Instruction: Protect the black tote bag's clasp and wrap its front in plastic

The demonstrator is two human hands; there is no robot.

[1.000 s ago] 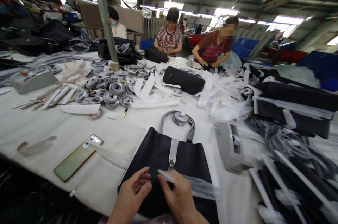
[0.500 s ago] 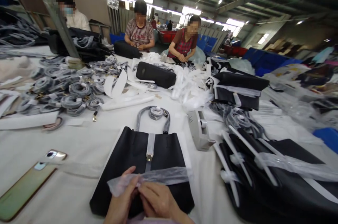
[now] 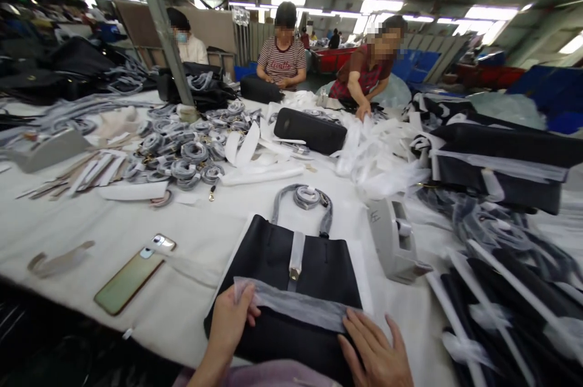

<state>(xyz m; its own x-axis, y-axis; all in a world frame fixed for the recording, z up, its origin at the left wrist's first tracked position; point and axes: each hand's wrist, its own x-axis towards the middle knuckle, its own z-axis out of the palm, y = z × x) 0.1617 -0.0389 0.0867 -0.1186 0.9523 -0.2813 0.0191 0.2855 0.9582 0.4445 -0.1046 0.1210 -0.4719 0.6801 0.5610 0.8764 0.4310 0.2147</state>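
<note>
A black handbag lies flat on the white table in front of me, its grey wrapped handle pointing away. A strip of thin translucent wrapping stretches across the bag's lower front. My left hand pinches the strip's left end with thumb and fingers. My right hand lies flat, fingers spread, pressing the strip's right end against the bag.
A phone lies left of the bag and a grey tape dispenser right of it. Several wrapped black bags are stacked at the right. Coiled grey straps cover the middle left. Three seated people work at the far side.
The hands, close together on the bunched strip, have moved apart and spread it flat across the bag. My view has swung back to the left.
</note>
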